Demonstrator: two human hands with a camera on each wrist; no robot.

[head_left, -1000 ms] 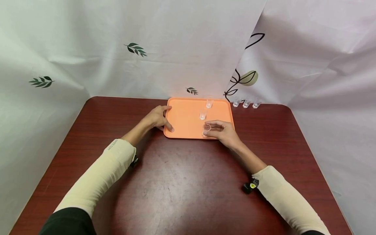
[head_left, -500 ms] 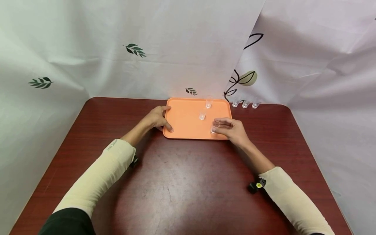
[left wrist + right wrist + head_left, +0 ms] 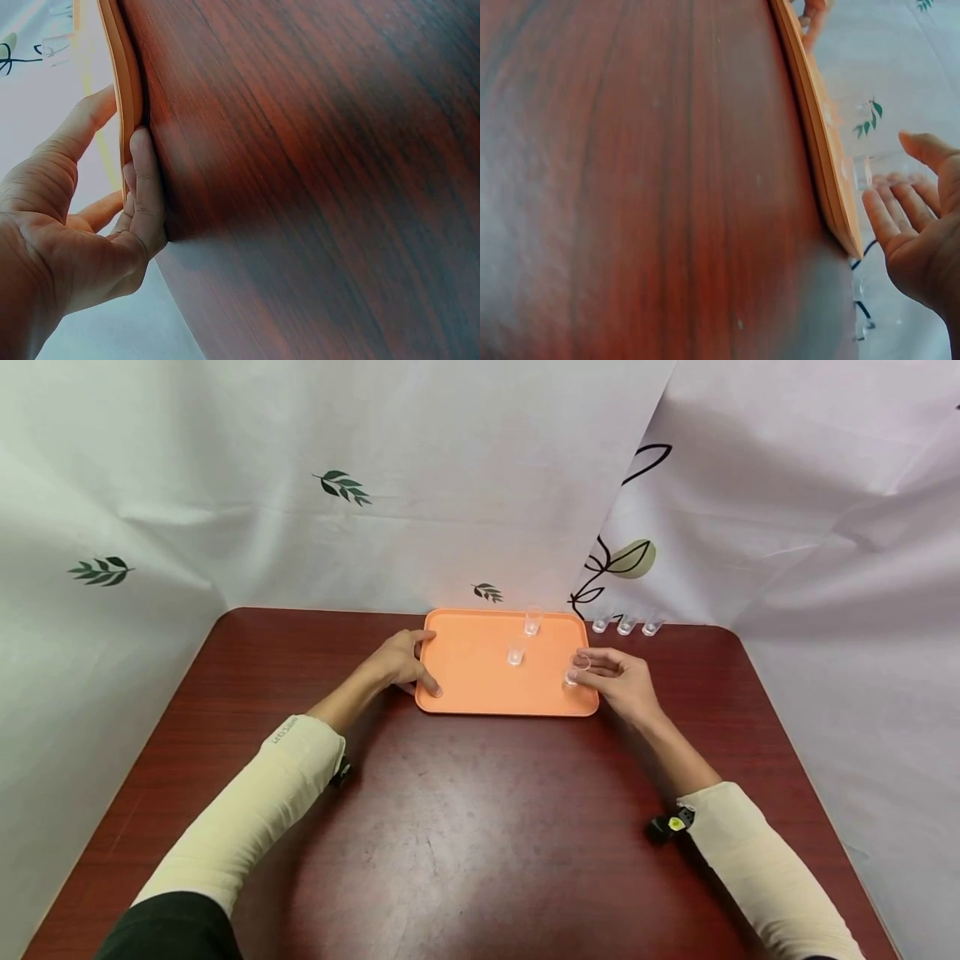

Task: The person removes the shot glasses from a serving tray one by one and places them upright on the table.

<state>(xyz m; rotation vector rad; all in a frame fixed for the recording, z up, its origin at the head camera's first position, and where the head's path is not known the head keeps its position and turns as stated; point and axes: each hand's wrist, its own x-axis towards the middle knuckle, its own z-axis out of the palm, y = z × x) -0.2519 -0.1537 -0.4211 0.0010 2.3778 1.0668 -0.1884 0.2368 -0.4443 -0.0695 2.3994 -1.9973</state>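
An orange rectangular tray point(image 3: 472, 672) lies at the back of the table. My left hand point(image 3: 397, 662) grips its left edge; in the left wrist view the thumb is over the rim and fingers point(image 3: 146, 180) lie along the outer side. Over the tray's right end, my right hand point(image 3: 628, 685) holds a small clear cup point(image 3: 572, 679) between thumb and fingers. Whether that cup's base touches the tray cannot be told. Two more clear cups stand on the tray, one near the middle point(image 3: 515, 655) and one by the back rim point(image 3: 532, 624).
Three clear cups, including the middle one point(image 3: 627, 626), stand in a row right of the tray at the table's back edge. A white patterned cloth point(image 3: 420, 485) hangs behind the dark red wooden table point(image 3: 465, 827).
My right hand has moved the clear cup rightward and slightly back, from the tray's front middle to its right end. The left hand stays on the tray's left edge.
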